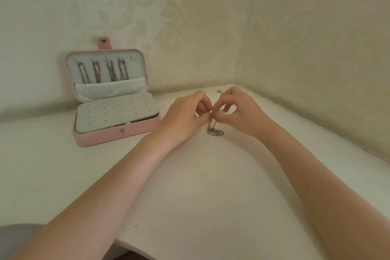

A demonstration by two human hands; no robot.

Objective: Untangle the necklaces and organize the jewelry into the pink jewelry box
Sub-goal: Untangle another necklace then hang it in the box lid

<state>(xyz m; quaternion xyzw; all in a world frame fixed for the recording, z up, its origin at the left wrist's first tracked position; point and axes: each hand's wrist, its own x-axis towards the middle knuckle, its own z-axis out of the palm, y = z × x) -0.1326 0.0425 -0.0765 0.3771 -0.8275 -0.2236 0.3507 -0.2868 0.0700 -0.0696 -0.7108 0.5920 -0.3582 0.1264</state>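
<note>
The pink jewelry box [135, 131] stands open at the left of the white table, lid upright against the wall. Several necklaces [103, 70] hang on hooks inside the lid; a white perforated earring panel [118, 115] covers the base. My left hand [185, 116] and my right hand [238, 112] meet fingertip to fingertip, both pinching a thin silver necklace [214, 130]. Its chain hangs down from my fingers and its pendant end lies bunched on the table just below them.
A small gold earring [219, 91] lies on the table behind my hands, near the wall corner. Another tiny piece [245, 92] shows just past my right hand. Patterned wallpaper closes the back and right sides. The table's front edge curves near my forearms.
</note>
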